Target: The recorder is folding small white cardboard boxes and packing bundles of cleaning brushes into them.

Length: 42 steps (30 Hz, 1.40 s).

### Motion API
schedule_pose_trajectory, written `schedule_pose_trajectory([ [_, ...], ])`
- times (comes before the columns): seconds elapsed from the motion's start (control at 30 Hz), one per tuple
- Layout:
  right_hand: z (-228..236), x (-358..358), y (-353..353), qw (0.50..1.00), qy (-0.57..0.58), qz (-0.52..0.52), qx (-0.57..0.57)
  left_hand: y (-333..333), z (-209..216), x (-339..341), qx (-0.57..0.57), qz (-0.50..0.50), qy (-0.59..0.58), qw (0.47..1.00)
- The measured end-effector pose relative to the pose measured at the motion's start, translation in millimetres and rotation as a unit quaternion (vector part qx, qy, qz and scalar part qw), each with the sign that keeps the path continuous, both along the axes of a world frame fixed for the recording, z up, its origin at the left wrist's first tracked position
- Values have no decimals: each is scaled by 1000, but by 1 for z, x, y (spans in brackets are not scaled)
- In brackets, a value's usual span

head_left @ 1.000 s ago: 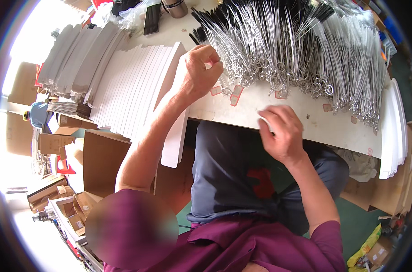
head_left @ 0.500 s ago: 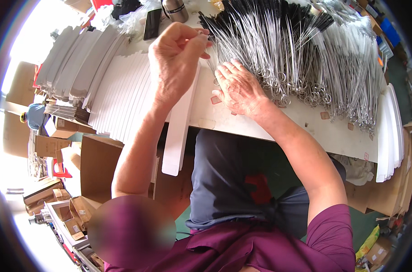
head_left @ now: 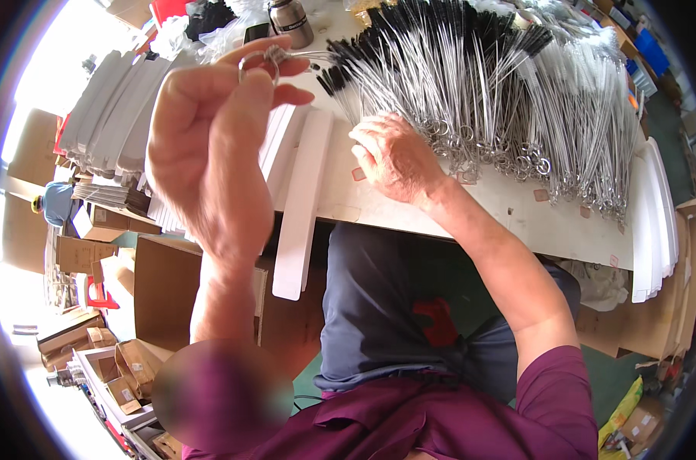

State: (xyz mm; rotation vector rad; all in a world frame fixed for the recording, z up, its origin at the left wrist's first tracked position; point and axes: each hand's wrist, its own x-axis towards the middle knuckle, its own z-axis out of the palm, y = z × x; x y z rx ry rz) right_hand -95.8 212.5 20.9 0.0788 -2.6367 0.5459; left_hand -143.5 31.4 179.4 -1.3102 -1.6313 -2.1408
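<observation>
My left hand [head_left: 218, 146] is raised over the left part of the table, its thumb and fingers pinched on the ring end of a wire brush [head_left: 257, 61]. Thin wire runs from that ring to the right toward a big heap of wire brushes [head_left: 448, 69]. These have long metal stems, black bristles at the far side and ring ends toward me. At the heap's near left edge, my right hand [head_left: 400, 157] is low over the table with its fingers curled inward. Whatever lies under those fingers is hidden.
Long white flat cartons [head_left: 302, 203] lie left of centre, one jutting past the table's front edge. More white cartons stand in stacks [head_left: 106, 107] at far left and right. Clear-bristled brushes [head_left: 593, 115] fill the right side. A metal flask [head_left: 290, 23] stands at the back.
My left hand has come left and nearer, and the ring in its fingers now shows clearly. My right hand's fingers, flat on the table before, have curled in.
</observation>
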Motion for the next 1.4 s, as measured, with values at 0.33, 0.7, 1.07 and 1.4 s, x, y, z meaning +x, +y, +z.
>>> schedule_pose_trajectory([
  [0.33,72,96,-19,523,-35,172,-834,6,-57,74,-88,-92,316,940],
  [0.7,54,181,0,557,171,-28,-813,34,-121,132,-134,-117,283,943],
  [1.07,16,216,24,491,250,-111,-827,47,-170,182,-329,-288,-219,872],
  [1.4,11,238,40,495,302,-165,-798,70,-191,188,-367,-385,-408,742],
])
